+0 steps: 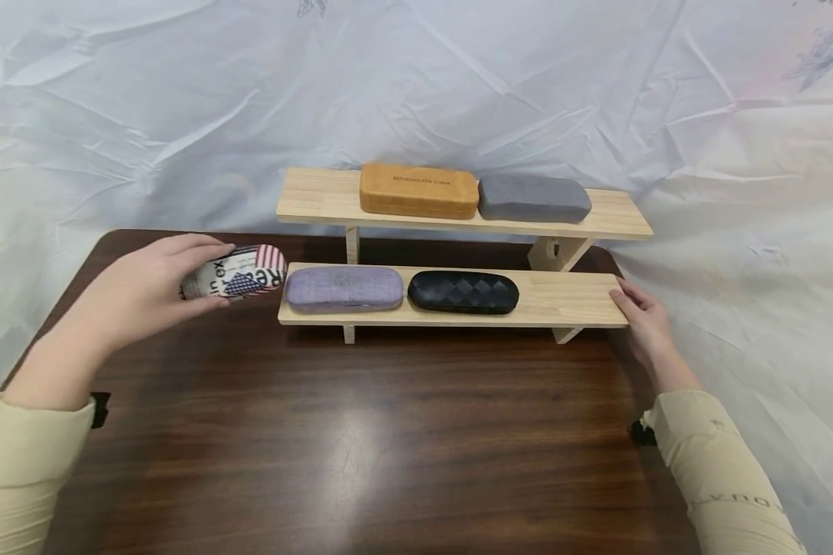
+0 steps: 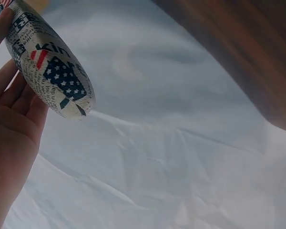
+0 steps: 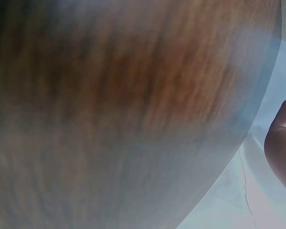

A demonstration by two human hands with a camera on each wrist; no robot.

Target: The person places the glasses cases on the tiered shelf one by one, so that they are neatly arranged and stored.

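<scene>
My left hand grips a glasses case printed with flags and lettering, thumb on one side and fingers on the other. It is held just left of the lower shelf of a two-step wooden rack. The left wrist view shows the rounded end of this glasses case jutting past the fingers. At the other end of the lower shelf, my right hand pinches the corner, thumb on top. A purple glasses case and a black woven-pattern one lie side by side on that shelf.
On the upper shelf sit an orange-brown glasses case and a grey one, end to end. The rack stands toward the back of a dark wooden table. Behind it hangs a creased white sheet.
</scene>
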